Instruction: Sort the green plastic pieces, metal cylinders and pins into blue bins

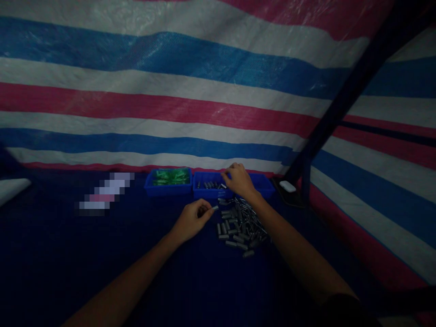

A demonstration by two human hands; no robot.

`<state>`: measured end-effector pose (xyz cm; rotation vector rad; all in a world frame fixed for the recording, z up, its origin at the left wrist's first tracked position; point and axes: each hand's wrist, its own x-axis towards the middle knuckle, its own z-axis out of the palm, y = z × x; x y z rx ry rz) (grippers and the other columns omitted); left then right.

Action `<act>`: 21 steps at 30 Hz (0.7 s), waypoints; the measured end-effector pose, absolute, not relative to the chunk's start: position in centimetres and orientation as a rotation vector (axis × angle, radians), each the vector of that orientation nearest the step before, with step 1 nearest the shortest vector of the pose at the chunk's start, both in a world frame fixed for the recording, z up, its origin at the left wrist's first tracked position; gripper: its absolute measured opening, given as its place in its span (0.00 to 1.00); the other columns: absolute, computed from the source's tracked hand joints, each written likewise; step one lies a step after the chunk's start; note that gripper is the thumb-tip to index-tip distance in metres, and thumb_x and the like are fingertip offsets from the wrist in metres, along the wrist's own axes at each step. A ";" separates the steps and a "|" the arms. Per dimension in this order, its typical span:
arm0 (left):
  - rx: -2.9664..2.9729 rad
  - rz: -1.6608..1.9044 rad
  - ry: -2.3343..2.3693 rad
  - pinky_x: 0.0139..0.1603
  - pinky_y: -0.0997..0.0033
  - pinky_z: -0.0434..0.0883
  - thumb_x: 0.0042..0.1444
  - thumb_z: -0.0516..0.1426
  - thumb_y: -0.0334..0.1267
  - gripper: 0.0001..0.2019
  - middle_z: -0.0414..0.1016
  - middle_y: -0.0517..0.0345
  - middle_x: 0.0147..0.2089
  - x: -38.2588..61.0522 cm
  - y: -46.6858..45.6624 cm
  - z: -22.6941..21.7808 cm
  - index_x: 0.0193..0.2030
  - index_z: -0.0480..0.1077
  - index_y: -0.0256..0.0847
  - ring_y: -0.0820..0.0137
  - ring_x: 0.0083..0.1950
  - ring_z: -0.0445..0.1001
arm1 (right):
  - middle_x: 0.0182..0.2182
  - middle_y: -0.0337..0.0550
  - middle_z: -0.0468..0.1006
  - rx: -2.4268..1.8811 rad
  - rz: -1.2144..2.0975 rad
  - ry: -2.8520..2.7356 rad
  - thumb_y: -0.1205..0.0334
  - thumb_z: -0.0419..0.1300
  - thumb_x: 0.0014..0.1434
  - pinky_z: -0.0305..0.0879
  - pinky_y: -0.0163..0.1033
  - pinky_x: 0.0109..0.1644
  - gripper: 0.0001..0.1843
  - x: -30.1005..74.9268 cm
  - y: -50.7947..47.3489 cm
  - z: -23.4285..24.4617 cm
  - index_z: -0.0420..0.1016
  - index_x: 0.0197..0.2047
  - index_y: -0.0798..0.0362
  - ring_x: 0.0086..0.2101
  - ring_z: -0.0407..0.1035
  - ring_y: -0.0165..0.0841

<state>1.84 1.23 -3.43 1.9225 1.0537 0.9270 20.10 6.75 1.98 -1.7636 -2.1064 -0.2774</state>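
Left hand (194, 220) closed on 1 metal pin (215, 208), centre frame; pin long axis pointed right, toward pin pile (240, 225) just beside. Right hand (238, 179) held higher, over blue tray (204, 194); closure cannot be told.

I am looking into a makeshift piecework stall, more a tent-like shelter than a room. A red, white and blue striped tarpaulin (204, 81) forms the walls, hung on a dark frame pole (344, 95). The dark blue bench (68, 263) carries blue sorting trays (168, 190) and a heap of small metal pieces (240, 225).
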 end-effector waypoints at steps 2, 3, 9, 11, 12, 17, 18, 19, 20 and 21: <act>1.820 0.982 1.046 0.31 0.74 0.64 0.51 0.54 0.45 0.11 0.67 0.62 0.26 1.8 1.5 -3.5 0.31 0.66 0.38 0.73 0.28 0.66 | 0.37 0.48 0.72 -1.594 -0.297 -2.103 0.61 0.48 0.61 0.57 0.41 0.46 0.14 19.5 4.2 1.7 0.73 0.37 0.56 0.42 0.60 0.37; 1.786 0.999 1.030 0.31 0.74 0.64 0.51 0.54 0.45 0.11 0.67 0.62 0.26 1.8 1.7 -3.5 0.31 0.66 0.37 0.73 0.29 0.66 | 0.36 0.47 0.72 -1.484 -0.258 -2.186 0.62 0.49 0.60 0.56 0.41 0.45 0.12 19.2 2.8 1.6 0.72 0.38 0.55 0.41 0.61 0.36; 1.756 0.983 0.938 0.35 0.72 0.64 0.52 0.52 0.46 0.12 0.68 0.61 0.28 1.7 1.8 -3.4 0.31 0.67 0.37 0.72 0.31 0.67 | 0.36 0.44 0.72 -1.251 -0.148 -2.448 0.64 0.55 0.56 0.55 0.42 0.43 0.10 18.5 -2.2 0.8 0.69 0.43 0.53 0.40 0.62 0.36; 1.752 0.995 0.936 0.36 0.71 0.65 0.52 0.53 0.46 0.12 0.68 0.61 0.29 1.7 1.8 -3.4 0.31 0.67 0.37 0.72 0.32 0.67 | 0.36 0.45 0.72 -1.278 -0.111 -2.402 0.61 0.57 0.55 0.56 0.42 0.43 0.10 18.3 -2.4 0.4 0.68 0.41 0.54 0.39 0.62 0.37; 1.741 1.002 0.932 0.36 0.71 0.65 0.51 0.53 0.45 0.12 0.68 0.60 0.29 1.7 1.8 -3.4 0.31 0.66 0.37 0.71 0.32 0.68 | 0.36 0.45 0.73 -1.282 -0.087 -2.365 0.60 0.57 0.55 0.57 0.42 0.43 0.10 18.1 -2.4 0.1 0.68 0.41 0.54 0.39 0.63 0.36; 1.681 1.012 0.870 0.39 0.69 0.67 0.50 0.55 0.44 0.11 0.71 0.59 0.32 1.7 2.1 -3.8 0.33 0.66 0.37 0.70 0.35 0.71 | 0.34 0.44 0.74 -1.201 -0.002 -2.261 0.68 0.54 0.56 0.60 0.37 0.42 0.06 17.4 -1.8 -0.7 0.68 0.39 0.55 0.37 0.65 0.33; 1.689 1.011 0.874 0.41 0.69 0.67 0.51 0.54 0.44 0.12 0.72 0.57 0.34 1.7 2.1 -3.8 0.34 0.66 0.37 0.69 0.37 0.71 | 0.34 0.44 0.74 -1.188 0.002 -2.275 0.69 0.54 0.56 0.60 0.37 0.42 0.07 17.6 -1.5 -0.5 0.68 0.39 0.56 0.36 0.65 0.33; 1.708 1.008 0.892 0.42 0.68 0.67 0.52 0.53 0.45 0.12 0.72 0.56 0.35 1.7 2.0 -3.8 0.36 0.66 0.37 0.69 0.39 0.71 | 0.34 0.44 0.75 -1.192 -0.005 -2.286 0.69 0.54 0.55 0.60 0.36 0.42 0.08 17.9 -1.0 -0.2 0.68 0.40 0.56 0.37 0.65 0.33; 1.749 0.999 0.922 0.43 0.67 0.67 0.53 0.52 0.44 0.12 0.73 0.55 0.37 1.8 1.9 -3.8 0.38 0.66 0.37 0.68 0.40 0.71 | 0.35 0.44 0.75 -1.216 -0.025 -2.291 0.70 0.54 0.55 0.61 0.36 0.42 0.09 18.4 -0.2 0.2 0.69 0.41 0.56 0.37 0.66 0.33; 1.819 0.987 0.958 0.44 0.65 0.66 0.54 0.52 0.44 0.13 0.73 0.55 0.39 1.8 1.6 -3.8 0.41 0.66 0.37 0.67 0.41 0.71 | 0.36 0.45 0.75 -1.261 -0.058 -2.290 0.70 0.53 0.55 0.61 0.37 0.43 0.10 18.9 0.8 0.6 0.69 0.42 0.57 0.37 0.66 0.33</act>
